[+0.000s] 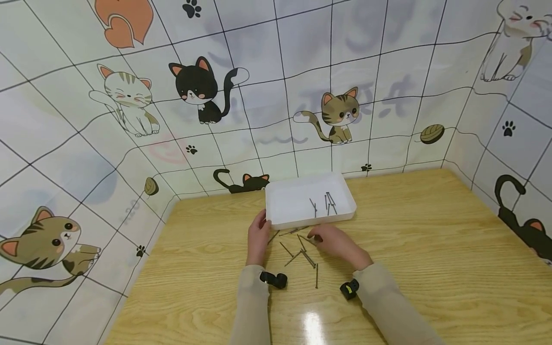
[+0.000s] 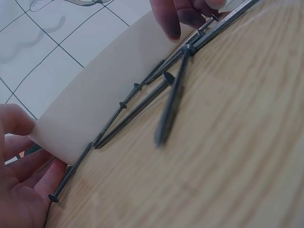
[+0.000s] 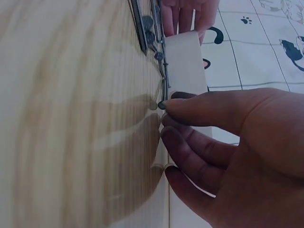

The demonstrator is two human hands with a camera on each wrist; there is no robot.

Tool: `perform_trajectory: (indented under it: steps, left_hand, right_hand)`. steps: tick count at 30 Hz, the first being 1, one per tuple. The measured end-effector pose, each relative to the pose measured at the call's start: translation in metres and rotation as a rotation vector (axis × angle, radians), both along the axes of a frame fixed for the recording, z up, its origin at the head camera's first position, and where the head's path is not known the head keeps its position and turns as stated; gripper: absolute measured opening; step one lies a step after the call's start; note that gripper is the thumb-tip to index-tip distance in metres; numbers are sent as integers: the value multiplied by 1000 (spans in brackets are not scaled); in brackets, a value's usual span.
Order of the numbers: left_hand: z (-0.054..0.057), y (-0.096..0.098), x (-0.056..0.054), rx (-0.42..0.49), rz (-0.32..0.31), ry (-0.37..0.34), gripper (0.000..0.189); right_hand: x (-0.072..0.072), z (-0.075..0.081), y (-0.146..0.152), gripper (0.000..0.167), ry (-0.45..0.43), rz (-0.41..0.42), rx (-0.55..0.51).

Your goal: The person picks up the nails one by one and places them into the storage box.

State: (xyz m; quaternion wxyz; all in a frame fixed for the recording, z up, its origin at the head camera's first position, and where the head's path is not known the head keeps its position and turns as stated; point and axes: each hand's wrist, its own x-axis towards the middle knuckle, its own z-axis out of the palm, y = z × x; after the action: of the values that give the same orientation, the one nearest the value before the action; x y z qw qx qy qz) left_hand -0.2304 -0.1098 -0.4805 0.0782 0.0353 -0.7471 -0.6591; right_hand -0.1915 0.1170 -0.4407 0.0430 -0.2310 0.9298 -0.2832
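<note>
A shallow white tray (image 1: 288, 203) stands at the back of the table. My left hand (image 1: 258, 238) grips its near left corner, thumb on the near side, other fingers partly hidden behind the wall. Several nails (image 1: 316, 210) lie inside the tray, towards its right. In front of it, more loose nails (image 1: 316, 276) are scattered over the wood, some crossing each other. My right hand (image 1: 338, 243) is low at the tray's near side, pinching a nail (image 3: 162, 105) near its head between thumb and fingertip. In the left wrist view, nails (image 2: 142, 111) line the tray's foot.
The wood-grain table (image 1: 207, 287) meets a wall covering (image 1: 267, 62) printed with cats and grid lines at the back and both sides. Black wrist cameras (image 1: 276, 280) sit on both sleeves. A bright light reflection shows on the table's near part.
</note>
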Motion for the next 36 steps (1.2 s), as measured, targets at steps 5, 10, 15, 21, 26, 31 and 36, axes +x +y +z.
perform_trajectory:
  steps: [5, 10, 15, 21, 26, 31, 36]
  left_hand:
    - [-2, 0, -1, -4, 1, 2, 43]
    - [-2, 0, -1, -6, -1, 0, 43]
    - [-2, -1, -1, -6, -5, -15, 43]
    - [0, 0, 0, -10, 0, -21, 43]
    - [0, 0, -1, -15, 1, -29, 43]
    - [-1, 0, -1, -9, 1, -34, 43]
    - [0, 1, -1, 5, -3, -26, 44]
  right_hand:
    - [5, 3, -7, 25, -16, -22, 85]
    - [9, 7, -10, 25, -32, -53, 104]
    - [12, 8, -12, 18, -41, -66, 94]
    - [15, 8, -15, 22, -66, -43, 72]
    - [16, 8, -16, 19, -50, -31, 85]
    - [16, 8, -16, 10, -39, -26, 84]
    - [17, 7, -16, 7, -29, -13, 73]
